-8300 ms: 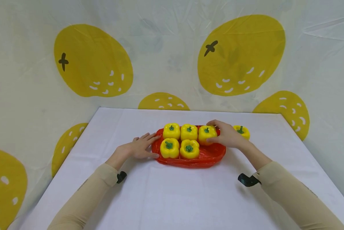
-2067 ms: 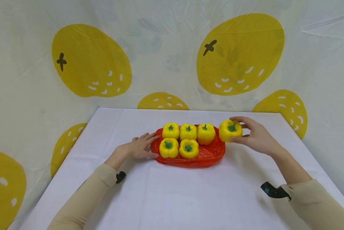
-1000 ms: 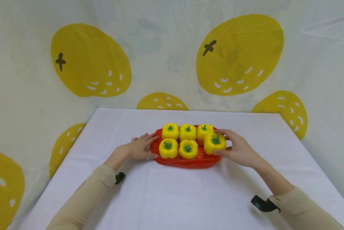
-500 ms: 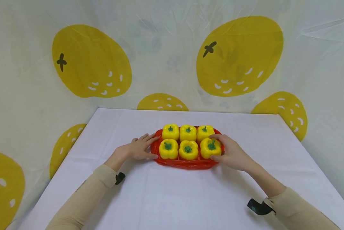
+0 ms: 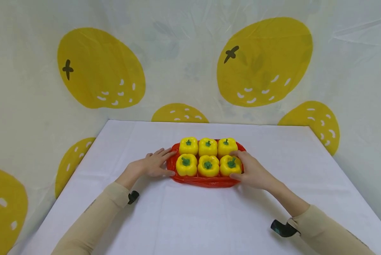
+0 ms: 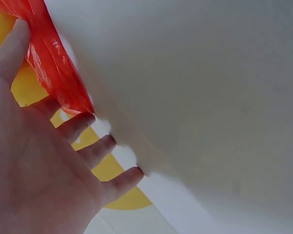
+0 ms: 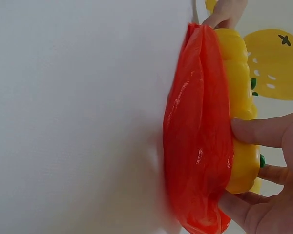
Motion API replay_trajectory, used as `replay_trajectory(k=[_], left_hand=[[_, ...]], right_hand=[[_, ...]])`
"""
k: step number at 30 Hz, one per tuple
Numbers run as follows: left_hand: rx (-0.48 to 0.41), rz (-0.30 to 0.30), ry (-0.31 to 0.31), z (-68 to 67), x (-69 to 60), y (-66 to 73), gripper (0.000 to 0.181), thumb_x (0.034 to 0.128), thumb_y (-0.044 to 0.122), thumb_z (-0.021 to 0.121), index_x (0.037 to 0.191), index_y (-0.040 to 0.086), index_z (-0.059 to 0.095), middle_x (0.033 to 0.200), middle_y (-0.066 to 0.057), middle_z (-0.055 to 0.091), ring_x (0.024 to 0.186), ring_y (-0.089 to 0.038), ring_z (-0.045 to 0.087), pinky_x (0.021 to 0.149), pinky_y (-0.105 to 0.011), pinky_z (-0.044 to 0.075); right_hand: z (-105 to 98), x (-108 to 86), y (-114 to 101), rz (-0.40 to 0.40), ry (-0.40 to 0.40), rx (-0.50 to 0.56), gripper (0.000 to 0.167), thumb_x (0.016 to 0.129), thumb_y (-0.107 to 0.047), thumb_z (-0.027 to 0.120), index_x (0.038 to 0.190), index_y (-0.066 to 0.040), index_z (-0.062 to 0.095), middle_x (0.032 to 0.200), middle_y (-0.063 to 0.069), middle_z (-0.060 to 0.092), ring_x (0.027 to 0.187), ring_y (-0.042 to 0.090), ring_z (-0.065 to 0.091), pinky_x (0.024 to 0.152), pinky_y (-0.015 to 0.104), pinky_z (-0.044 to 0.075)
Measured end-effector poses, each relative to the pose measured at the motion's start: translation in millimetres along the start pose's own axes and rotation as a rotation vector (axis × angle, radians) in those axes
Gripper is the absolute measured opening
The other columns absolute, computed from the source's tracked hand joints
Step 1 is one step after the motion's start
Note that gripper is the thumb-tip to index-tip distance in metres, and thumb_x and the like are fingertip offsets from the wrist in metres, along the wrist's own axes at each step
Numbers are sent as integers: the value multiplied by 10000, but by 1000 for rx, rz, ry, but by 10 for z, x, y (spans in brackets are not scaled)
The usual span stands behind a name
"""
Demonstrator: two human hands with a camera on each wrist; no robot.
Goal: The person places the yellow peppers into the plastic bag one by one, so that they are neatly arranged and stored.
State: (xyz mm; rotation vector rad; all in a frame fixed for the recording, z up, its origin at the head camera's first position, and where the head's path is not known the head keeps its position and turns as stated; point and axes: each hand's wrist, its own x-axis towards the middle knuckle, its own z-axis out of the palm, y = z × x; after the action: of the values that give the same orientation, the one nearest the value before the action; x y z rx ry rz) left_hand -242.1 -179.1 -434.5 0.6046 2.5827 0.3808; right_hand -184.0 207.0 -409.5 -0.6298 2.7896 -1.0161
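Several yellow bell peppers stand stems up in two rows in a shallow red container (image 5: 206, 182) with crinkled, plastic-like sides, at mid-table in the head view. My right hand (image 5: 253, 170) holds the front-right bell pepper (image 5: 225, 170) low in the container. In the right wrist view, the thumb lies against that pepper (image 7: 245, 168), and other fingers reach its far side and the red wall. At the opposite end, my left hand (image 5: 156, 164) rests with spread fingers against the container's left edge. The left wrist view shows the thumb and a finger touching the red plastic (image 6: 53, 63).
A white cloth (image 5: 184, 219) covers the table under the container. Behind it hangs a pale curtain (image 5: 181, 53) printed with large yellow fruit shapes. A black wrist device (image 5: 283, 228) sits below the right sleeve, another (image 5: 133, 197) below the left.
My right hand picked up the bell pepper that lay right of the container, carried it left and lowered it into the front-right spot. My left hand has stayed at the left edge.
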Motion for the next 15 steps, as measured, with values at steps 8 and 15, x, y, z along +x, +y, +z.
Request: replay_trajectory(k=[8,15], left_hand=[[-24,3,2,-29,-34,-5,942,901,608,683,1649,238,246,1709,-80,153,1551,-378,93,1169,-710,102],[-85,20,25,-23,-33,-88,883,918,637,646,1637,270,287,1699,-83,193,1544,-358,151,1159,-722,125]], right_hand=[[20,1,-13,18,6,-4,683,868,-160,826,1438,-7,482,1377,210,534,1241,389,521,987,583,508],[-34,1,32,21,35,6,687,850,-197,857,1406,5,507,1359,194,566,1245,384,528,996,582,503]])
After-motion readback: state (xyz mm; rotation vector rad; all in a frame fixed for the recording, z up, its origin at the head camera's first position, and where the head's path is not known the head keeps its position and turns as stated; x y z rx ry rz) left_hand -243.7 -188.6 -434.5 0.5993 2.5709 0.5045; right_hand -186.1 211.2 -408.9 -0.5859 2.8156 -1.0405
